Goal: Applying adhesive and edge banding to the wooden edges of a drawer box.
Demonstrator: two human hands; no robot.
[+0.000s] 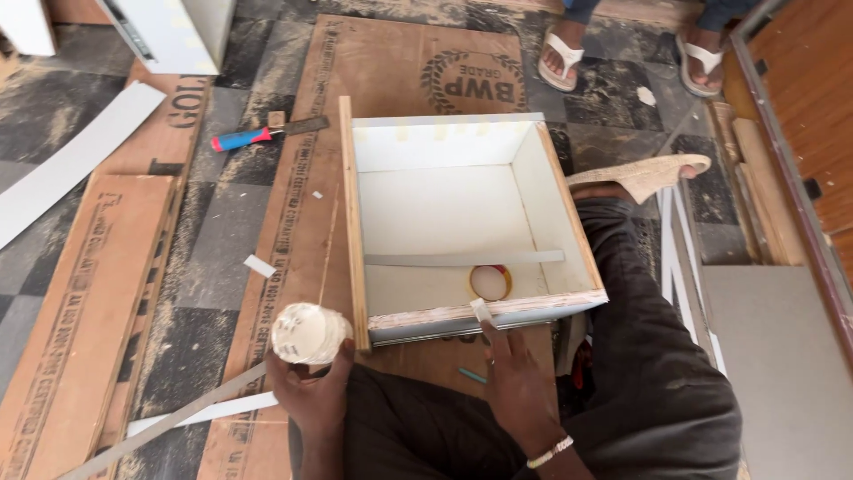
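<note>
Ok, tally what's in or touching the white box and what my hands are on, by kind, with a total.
White open box: 1
Tape rolls: 2, one held by the left hand, namely the whitish roll, and a yellow-rimmed roll inside the box
Grey strip lying across the box: 1
Small pale piece at the right hand fingertips on the box edge: 1
Total: 5
</note>
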